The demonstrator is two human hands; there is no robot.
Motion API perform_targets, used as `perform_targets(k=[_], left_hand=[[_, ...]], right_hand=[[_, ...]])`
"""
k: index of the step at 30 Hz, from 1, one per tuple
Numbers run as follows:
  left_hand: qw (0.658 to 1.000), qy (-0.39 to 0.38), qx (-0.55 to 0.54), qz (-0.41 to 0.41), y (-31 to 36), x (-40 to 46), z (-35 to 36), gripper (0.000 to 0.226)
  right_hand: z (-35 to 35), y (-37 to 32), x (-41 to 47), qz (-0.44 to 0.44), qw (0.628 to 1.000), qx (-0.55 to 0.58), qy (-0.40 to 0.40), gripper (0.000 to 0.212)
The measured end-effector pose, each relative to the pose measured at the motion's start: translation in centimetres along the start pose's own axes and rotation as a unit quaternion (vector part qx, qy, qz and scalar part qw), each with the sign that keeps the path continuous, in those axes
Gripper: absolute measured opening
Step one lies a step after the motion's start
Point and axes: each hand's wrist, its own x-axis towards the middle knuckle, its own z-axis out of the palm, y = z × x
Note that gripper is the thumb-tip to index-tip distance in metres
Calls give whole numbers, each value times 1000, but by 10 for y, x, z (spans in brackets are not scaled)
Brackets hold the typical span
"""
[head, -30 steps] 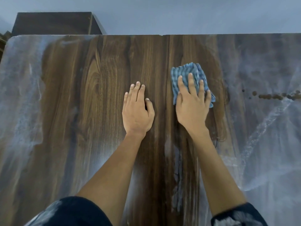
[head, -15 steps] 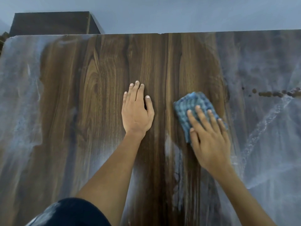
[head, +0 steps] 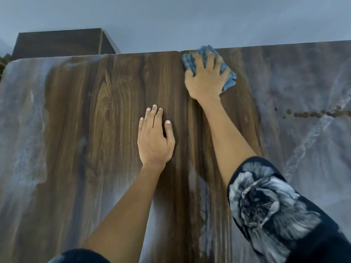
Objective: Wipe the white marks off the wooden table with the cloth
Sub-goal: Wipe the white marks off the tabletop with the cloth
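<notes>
The wooden table (head: 106, 130) fills the view; its middle band is bare dark wood. White marks (head: 20, 130) cover the left side, and more white marks (head: 307, 149) cover the right side. My right hand (head: 205, 80) presses a crumpled blue cloth (head: 228, 80) flat at the table's far edge, arm stretched out. My left hand (head: 154, 139) lies flat on the bare wood in the middle, fingers together, holding nothing.
A row of small dark spots (head: 311, 114) crosses the white film at the right. A thin white streak (head: 197, 186) runs along the wood near my right forearm. A dark wooden cabinet (head: 57, 42) stands behind the far left corner, against a grey wall.
My right hand has slid the cloth from the table's middle out to the far edge. The left hand has stayed in place. The camera has tilted up.
</notes>
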Motion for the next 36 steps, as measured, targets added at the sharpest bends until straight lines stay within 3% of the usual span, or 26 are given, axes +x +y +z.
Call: perform_targets(k=[6, 10, 16, 20, 25, 32, 36], left_hand=[[1000, -4, -1, 2, 1, -1, -1, 42], [1000, -13, 4, 4, -2, -2, -2, 44], [1000, -11, 7, -6, -1, -1, -2, 45], [1000, -9, 3, -5, 0, -2, -2, 44], [1000, -9, 4, -7, 1, -1, -2, 44], [1000, -11, 5, -6, -1, -1, -3, 45], [1000, 0, 2, -5, 0, -2, -2, 43]], right_hand=[[12, -2, -39, -149, 989, 1, 4, 47], [17, 18, -125, -180, 984, 15, -3, 44], [7, 71, -204, -127, 992, -21, 3, 45], [-8, 94, -156, -41, 999, -25, 26, 49], [-1, 69, -99, 21, 999, -26, 26, 49], [15, 42, -197, -146, 989, -8, -23, 47], [10, 69, -270, -185, 980, -27, -72, 46]])
